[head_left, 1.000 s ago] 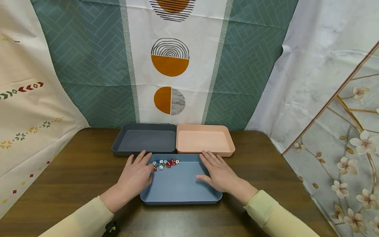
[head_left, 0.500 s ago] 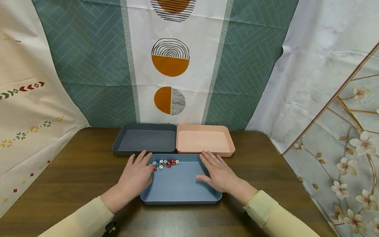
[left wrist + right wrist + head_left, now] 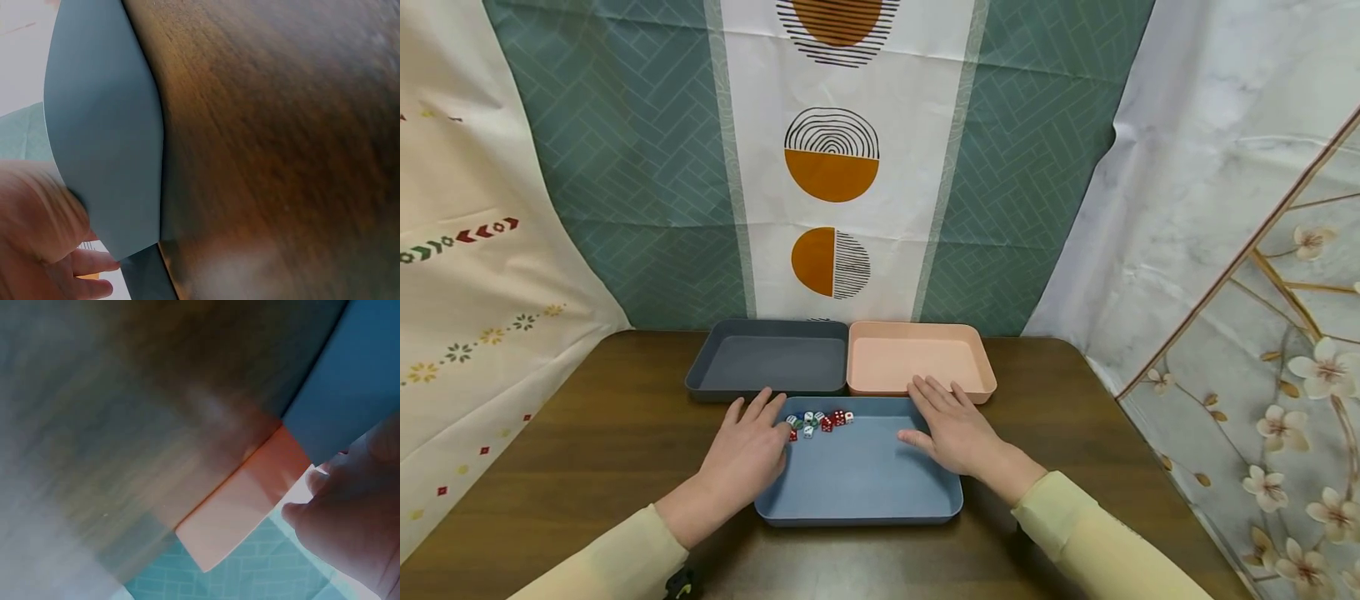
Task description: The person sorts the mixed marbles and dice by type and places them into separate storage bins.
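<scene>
Fingers loosely spread, our left hand (image 3: 745,450) and right hand (image 3: 953,432) touch one shallow blue rectangular tray (image 3: 865,483), lower centre; we count at least nine red, white and green dice (image 3: 827,424) in its upper left. Above: one charcoal rectangular tray (image 3: 771,362), one peach rectangular tray (image 3: 917,354).

wood table (image 3: 580,442), backed by green-white cloth (image 3: 647,167) printed with orange shapes (image 3: 831,177), cream cloth (image 3: 497,275) hung at left, floral cloth (image 3: 1240,300) hung at right

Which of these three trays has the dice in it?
The blue tray, the one closest to the person: the dice lie near its far left corner. The dark grey tray and pink tray behind it show none.
</scene>
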Available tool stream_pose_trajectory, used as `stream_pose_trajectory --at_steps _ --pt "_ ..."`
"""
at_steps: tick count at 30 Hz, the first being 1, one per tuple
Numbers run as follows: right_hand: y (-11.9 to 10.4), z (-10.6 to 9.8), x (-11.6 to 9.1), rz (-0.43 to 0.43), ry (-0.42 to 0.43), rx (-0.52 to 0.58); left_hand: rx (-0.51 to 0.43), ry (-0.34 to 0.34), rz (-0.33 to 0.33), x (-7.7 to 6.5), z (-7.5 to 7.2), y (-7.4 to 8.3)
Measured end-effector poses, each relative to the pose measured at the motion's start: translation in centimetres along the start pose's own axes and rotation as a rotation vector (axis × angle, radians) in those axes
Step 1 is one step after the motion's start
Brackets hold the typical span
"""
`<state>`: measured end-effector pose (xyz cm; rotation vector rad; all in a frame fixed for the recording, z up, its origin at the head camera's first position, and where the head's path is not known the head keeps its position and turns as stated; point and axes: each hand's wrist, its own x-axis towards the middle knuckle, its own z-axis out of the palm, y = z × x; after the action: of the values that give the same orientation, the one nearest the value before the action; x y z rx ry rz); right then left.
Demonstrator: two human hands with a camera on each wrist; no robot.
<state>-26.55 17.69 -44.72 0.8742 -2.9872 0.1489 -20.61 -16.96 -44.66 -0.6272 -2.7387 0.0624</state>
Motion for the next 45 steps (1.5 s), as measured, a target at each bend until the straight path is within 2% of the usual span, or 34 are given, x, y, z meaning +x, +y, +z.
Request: stream_pose_trajectory --at_steps 8,15,24,31,37,45 --pt "0.1 -0.2 0.2 0.003 -0.008 0.006 0.019 0.043 0.017 0.1 -0.1 -0.1" --pt "0.4 0.0 0.4 -0.018 0.008 0.019 -0.003 0.092 0.019 0.4 -0.3 -0.4" --pt "0.4 -0.2 0.6 -0.012 -0.018 0.012 -0.044 0.067 -0.003 0.7 -0.2 -0.7" --pt "0.6 0.1 0.7 -0.033 0.01 0.03 -0.1 0.131 -0.002 1.2 -0.5 -1.2" --pt "0.5 0.4 0.2 -0.017 0.004 0.023 -0.136 0.182 0.022 2.0 -0.7 -1.6" --pt "0.6 1.0 0.2 -0.027 0.022 0.019 -0.188 0.165 -0.003 3.2 -1.0 -3.0"
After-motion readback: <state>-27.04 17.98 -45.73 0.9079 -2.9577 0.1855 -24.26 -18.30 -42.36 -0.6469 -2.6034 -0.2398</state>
